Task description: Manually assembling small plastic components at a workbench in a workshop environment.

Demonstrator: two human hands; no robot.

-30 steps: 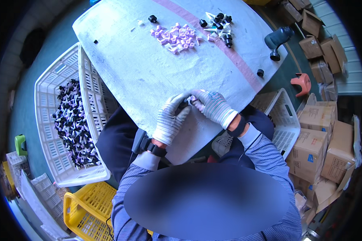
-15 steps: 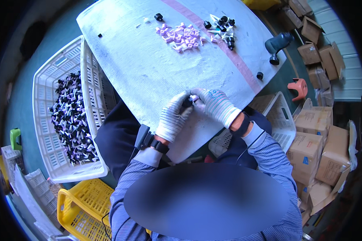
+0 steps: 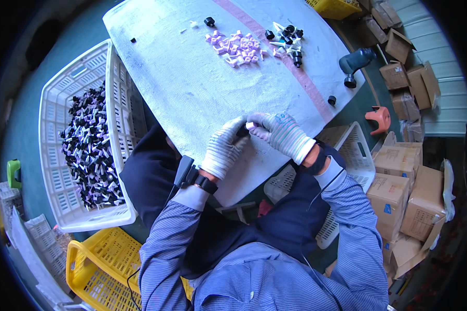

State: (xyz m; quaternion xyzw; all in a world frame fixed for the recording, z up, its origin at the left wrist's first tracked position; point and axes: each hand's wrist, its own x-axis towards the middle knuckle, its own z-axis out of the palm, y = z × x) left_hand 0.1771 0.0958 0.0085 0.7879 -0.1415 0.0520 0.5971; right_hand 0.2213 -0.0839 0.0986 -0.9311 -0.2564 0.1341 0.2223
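Note:
Both my hands wear striped white knit gloves and meet over the near part of the table (image 3: 192, 88). My left hand (image 3: 224, 147) is closed on a small black plastic piece (image 3: 243, 131), mostly hidden by the fingers. My right hand (image 3: 284, 136) pinches a small pale pink plastic piece (image 3: 251, 126) right beside it. Whether the two pieces are joined, I cannot tell. Farther up the table lies a loose pile of pink plastic pieces (image 3: 238, 50). To its right is a smaller heap of black and white pieces (image 3: 286, 37).
At my left stands a white crate (image 3: 116, 103) holding many black, pink and white parts. A yellow basket (image 3: 109, 249) is below it. A dark bottle-shaped object (image 3: 356, 60) lies at the table's right edge. Cardboard boxes (image 3: 389, 199) and an orange stool (image 3: 379, 120) are at right.
The view has shifted slightly, showing more of my lap. My hands stay together in nearly the same place, and the pink piece shows more plainly at the right fingertips.

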